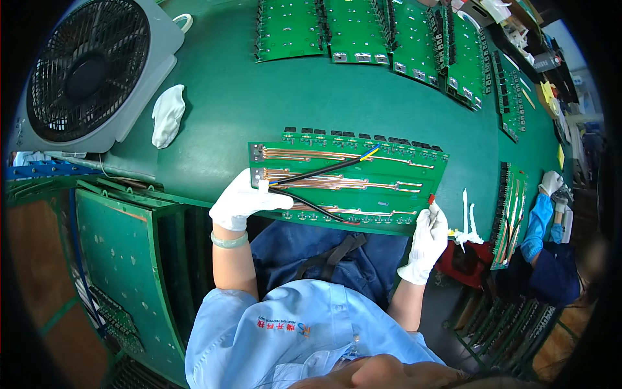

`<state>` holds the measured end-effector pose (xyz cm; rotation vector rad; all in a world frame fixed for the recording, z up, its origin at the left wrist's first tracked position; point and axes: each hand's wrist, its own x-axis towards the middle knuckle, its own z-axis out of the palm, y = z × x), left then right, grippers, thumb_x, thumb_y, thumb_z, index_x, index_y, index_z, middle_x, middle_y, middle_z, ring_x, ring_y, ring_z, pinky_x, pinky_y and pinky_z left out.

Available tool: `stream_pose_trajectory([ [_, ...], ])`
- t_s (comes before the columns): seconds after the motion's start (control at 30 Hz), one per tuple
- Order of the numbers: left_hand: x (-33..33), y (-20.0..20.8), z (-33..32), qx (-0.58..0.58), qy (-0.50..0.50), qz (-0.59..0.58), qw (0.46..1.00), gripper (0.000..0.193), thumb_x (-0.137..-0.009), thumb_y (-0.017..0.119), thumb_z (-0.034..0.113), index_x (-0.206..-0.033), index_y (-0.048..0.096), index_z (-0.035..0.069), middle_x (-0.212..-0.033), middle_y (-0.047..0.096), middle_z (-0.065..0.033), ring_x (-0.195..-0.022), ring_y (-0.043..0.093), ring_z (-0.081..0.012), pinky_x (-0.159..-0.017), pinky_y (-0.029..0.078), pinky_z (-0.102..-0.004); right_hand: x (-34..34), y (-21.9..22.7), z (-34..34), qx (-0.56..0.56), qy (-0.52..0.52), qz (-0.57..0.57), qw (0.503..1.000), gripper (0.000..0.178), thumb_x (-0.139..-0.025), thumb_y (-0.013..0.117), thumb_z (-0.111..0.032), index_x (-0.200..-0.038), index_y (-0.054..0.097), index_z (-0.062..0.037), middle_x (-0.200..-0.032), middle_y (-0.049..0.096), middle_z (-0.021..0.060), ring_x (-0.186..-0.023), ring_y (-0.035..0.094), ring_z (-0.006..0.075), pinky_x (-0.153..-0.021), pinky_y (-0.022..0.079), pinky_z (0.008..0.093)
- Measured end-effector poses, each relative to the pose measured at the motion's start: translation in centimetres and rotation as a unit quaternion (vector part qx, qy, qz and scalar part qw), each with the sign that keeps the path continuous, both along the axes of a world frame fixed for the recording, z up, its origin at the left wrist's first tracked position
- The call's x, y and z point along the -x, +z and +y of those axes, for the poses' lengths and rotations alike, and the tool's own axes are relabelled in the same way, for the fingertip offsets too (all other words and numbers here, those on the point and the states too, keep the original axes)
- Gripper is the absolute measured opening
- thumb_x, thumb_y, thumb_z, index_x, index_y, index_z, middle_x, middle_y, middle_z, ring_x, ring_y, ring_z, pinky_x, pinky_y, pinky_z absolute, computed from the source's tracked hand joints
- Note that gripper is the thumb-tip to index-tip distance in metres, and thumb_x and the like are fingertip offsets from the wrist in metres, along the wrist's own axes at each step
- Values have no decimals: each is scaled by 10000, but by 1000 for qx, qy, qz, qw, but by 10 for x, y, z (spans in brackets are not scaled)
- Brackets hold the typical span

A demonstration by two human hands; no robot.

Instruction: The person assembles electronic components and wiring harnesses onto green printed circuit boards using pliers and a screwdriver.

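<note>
A large green circuit board (389, 172) with copper-coloured traces and a row of black connectors along its far edge is in front of me, over the table's near edge. My left hand (243, 202), in a white glove, is closed on the board's left end. Two black cables, an upper one (319, 172) and a lower one (312, 203), run rightward from beside that hand across the board. The upper cable ends in blue and yellow wires. My right hand (424, 243), also gloved, grips the board's near right corner, with a small red piece (432, 199) showing at its fingertips.
Several similar boards (289, 29) lie along the far side of the green table (220, 104). A box fan (87, 71) and a crumpled white glove (168, 117) are at left. On the right, a co-worker's gloved hand (552, 183) is near another board (510, 217).
</note>
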<state>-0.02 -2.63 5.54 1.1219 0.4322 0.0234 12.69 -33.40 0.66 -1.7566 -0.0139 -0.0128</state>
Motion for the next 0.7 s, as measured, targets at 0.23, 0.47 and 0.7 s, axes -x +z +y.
stream_pose_trajectory([
  [0.23,1,2,0,40,9,0,999,601,-675,740,-69,-1218,484,-34,-1111,590,-84,-895,563,-117,-735,479,-253,1,6,3,42,12,12,999,256,-886,569,-32,-1134,564,28,-1068,614,94,-928,558,104,-842,443,239],
  [0.47,3,4,1,11,5,20,1000,577,-680,735,-61,-1206,499,-35,-1110,597,-88,-937,565,-132,-793,466,-270,4,12,7,76,10,-16,997,262,-882,576,-38,-1136,568,26,-1057,624,77,-925,561,89,-835,440,229],
  [0.7,3,-2,-2,-7,21,13,1000,540,-665,739,-58,-1165,538,-21,-963,609,-15,-684,471,-52,-561,364,-199,4,17,14,30,2,1,1000,259,-870,592,-48,-1125,600,0,-903,599,-16,-729,470,15,-671,389,160],
])
